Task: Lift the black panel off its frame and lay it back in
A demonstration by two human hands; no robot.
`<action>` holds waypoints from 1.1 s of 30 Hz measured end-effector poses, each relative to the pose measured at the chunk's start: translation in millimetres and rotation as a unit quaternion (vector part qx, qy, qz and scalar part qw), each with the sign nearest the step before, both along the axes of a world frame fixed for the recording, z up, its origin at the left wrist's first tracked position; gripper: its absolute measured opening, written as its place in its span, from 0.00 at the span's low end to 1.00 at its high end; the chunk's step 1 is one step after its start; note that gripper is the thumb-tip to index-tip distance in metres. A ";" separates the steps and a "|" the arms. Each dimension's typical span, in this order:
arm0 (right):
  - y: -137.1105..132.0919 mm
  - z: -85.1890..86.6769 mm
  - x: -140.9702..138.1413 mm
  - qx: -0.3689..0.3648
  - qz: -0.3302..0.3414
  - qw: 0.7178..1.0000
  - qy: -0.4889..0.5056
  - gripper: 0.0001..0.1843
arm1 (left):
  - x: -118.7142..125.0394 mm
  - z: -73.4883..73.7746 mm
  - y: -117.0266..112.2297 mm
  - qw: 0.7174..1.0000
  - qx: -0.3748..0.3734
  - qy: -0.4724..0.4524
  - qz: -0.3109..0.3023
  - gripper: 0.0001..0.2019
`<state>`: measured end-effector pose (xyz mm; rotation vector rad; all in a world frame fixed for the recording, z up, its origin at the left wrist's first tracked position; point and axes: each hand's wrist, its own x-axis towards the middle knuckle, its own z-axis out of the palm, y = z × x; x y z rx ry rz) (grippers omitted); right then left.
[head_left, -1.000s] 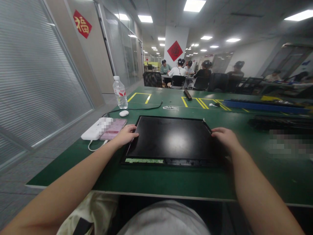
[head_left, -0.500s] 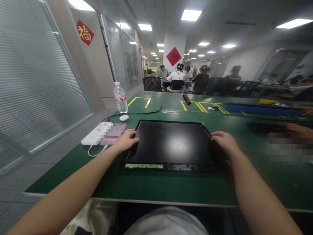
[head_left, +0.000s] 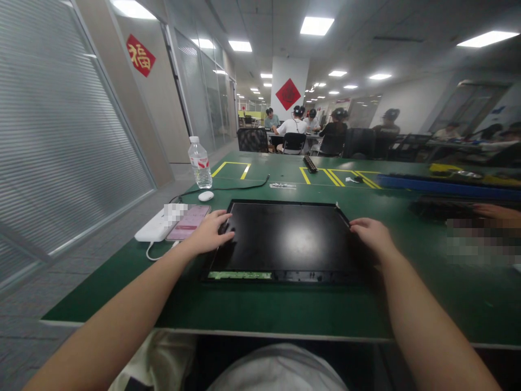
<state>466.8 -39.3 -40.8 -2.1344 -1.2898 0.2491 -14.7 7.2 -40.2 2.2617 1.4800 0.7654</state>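
Note:
A black display panel (head_left: 280,233) lies flat on the green table, screen side up. A green circuit strip (head_left: 240,275) runs along the left part of its near edge. My left hand (head_left: 210,231) is at the panel's left edge, open, with thumb and fingers apart and their tips over the screen's border. At the right edge, my right hand (head_left: 368,232) is closed on the frame, its fingertips together on the rim; its other fingers are partly hidden.
Left of the panel are a phone (head_left: 189,221), a white power bank (head_left: 157,228), a white oval case (head_left: 205,196) and a water bottle (head_left: 199,163). Behind it lies a black ribbed strip (head_left: 310,164). A co-worker's hand (head_left: 499,212) and a blue tray (head_left: 439,185) are at right.
My left hand has spread its thumb and fingers wider and shifted slightly right over the screen's border. My right hand stays at the right edge. The panel has barely moved.

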 end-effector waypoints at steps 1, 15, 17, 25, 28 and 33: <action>-0.2 0.0 0.3 0.000 -0.001 1.000 0.001 0.12 | -0.6 2.1 -1.9 0.999 -0.003 0.007 -0.031 0.32; 7.2 -16.4 1.9 0.012 0.191 0.981 -0.022 0.22 | -7.9 28.0 -28.1 0.958 -0.084 0.137 -0.236 0.45; 7.9 -18.4 2.2 -0.009 0.206 0.978 -0.026 0.22 | -8.7 30.1 -28.7 0.958 -0.088 0.143 -0.233 0.46; 6.4 -15.1 -1.5 -0.025 0.202 0.979 -0.025 0.19 | -5.6 35.4 -31.7 0.956 -0.082 0.133 -0.247 0.45; 6.3 -14.1 -3.0 -0.031 0.203 0.979 -0.019 0.19 | -4.6 34.7 -32.1 0.954 -0.072 0.124 -0.263 0.44; 6.5 -13.2 -3.9 -0.034 0.202 0.979 -0.018 0.19 | -3.9 33.1 -31.6 0.951 -0.053 0.117 -0.282 0.43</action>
